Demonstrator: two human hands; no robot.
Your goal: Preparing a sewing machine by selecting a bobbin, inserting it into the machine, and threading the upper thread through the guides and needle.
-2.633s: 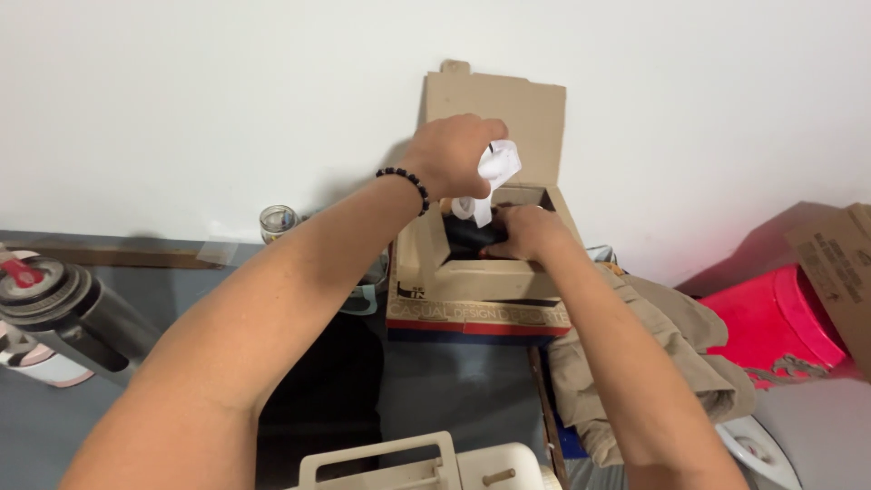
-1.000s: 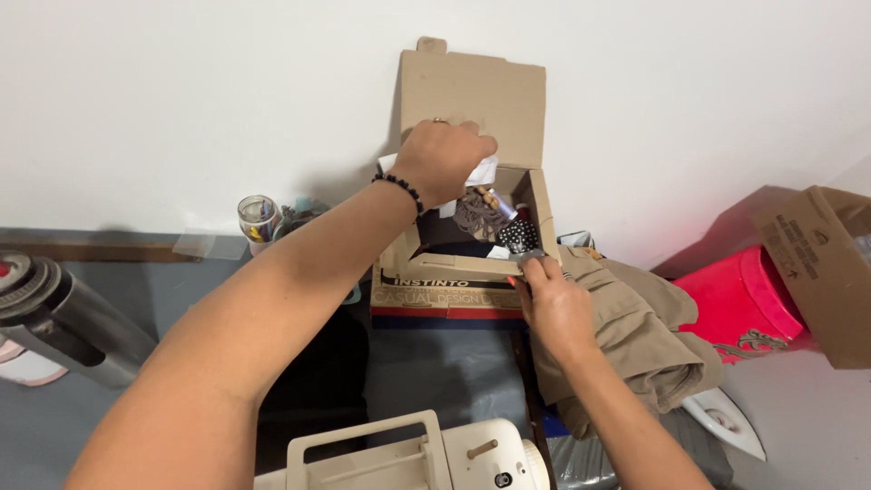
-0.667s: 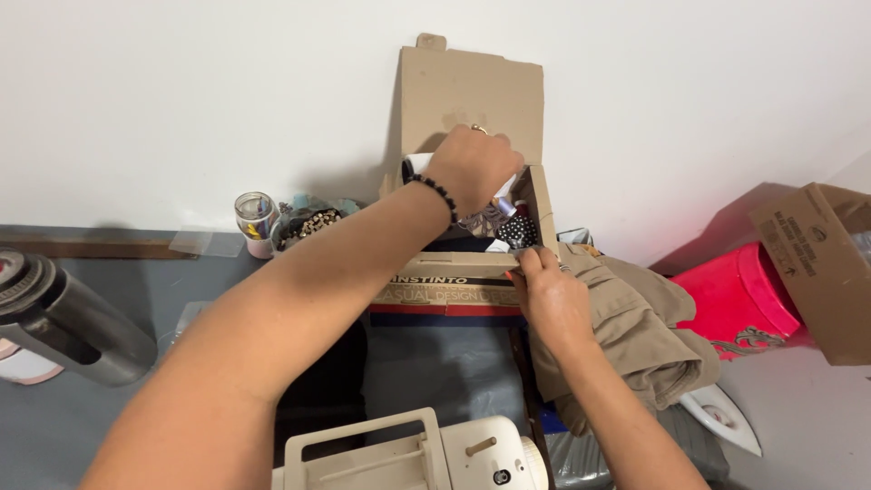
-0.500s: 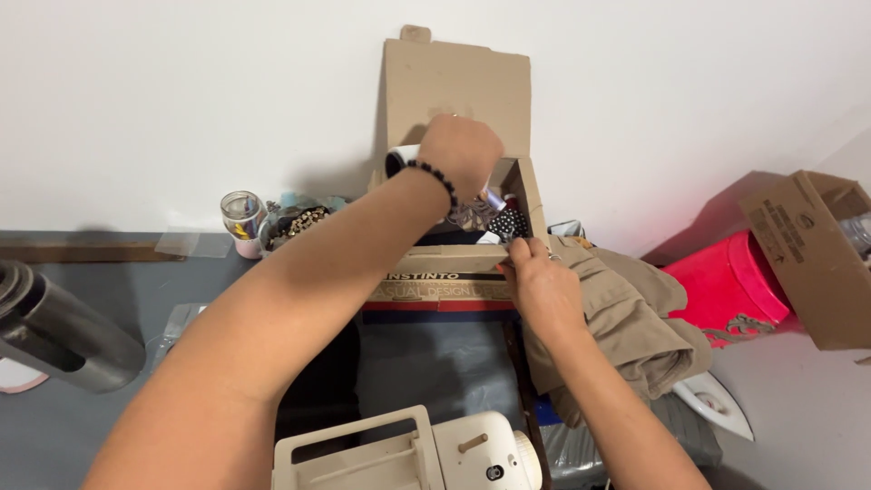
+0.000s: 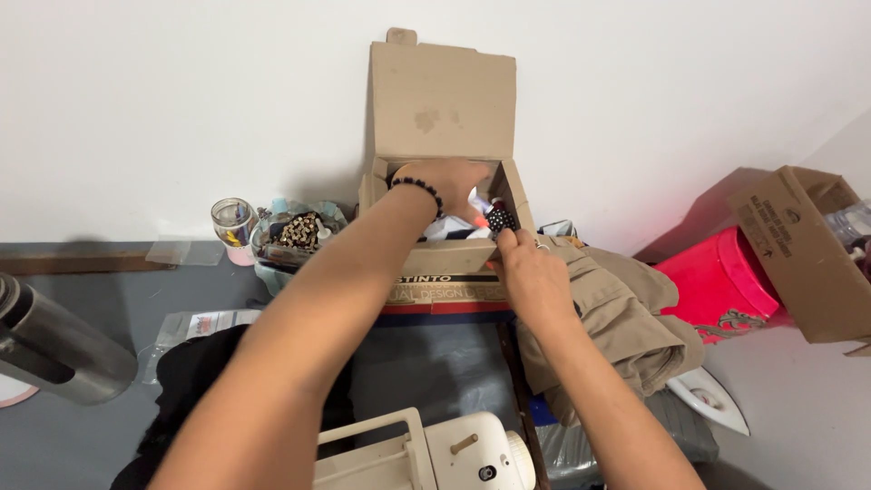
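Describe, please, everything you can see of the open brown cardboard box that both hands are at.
The open brown cardboard box stands against the white wall, its tabbed lid upright and faintly stained. It rests on a flatter box with a red edge. Inside lie white and black dotted pieces. The left hand reaches into it; the right hand rests at its front right corner.
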